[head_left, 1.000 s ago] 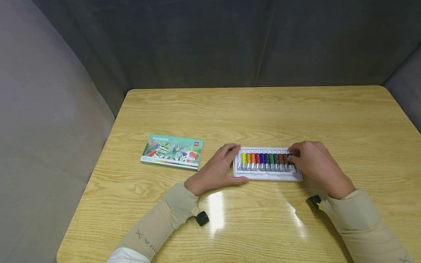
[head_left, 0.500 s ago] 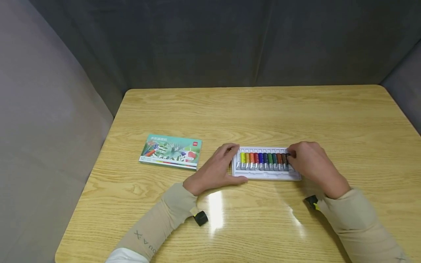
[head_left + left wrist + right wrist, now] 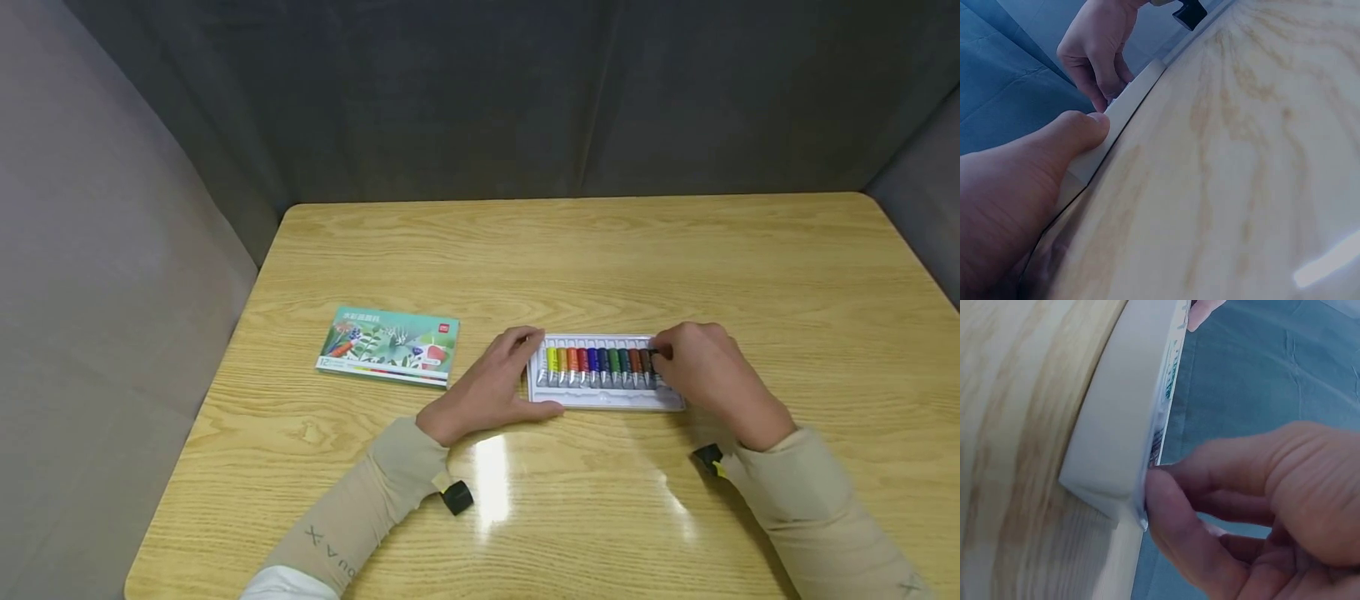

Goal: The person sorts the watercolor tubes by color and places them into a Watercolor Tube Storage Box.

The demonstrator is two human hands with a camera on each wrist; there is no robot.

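Observation:
A white plastic tray [image 3: 600, 402] holds a row of colored paint tubes [image 3: 592, 368], running from white and yellow through red, blue and green to brown and black. At its left end my left hand [image 3: 491, 387] grips the tray, with the thumb on the near side and the fingers at the far corner. My right hand [image 3: 712, 375] is over the right end, thumb and forefinger pinching the black paint tube [image 3: 658, 382], which they mostly cover. Up close in the right wrist view, those fingertips [image 3: 1163, 487] sit right at the tray's edge.
Left of the tray lies a green cardboard paint box [image 3: 390, 346] printed with flowers. Both rest on a wood-grain table [image 3: 562, 267]. Dark cloth [image 3: 450, 100] hangs behind it, and a grey curtain [image 3: 112, 250] stands along the left side.
My right hand has shifted slightly left over the tray's end and the black tube. The left hand keeps its grip, and the tray and box stay in place.

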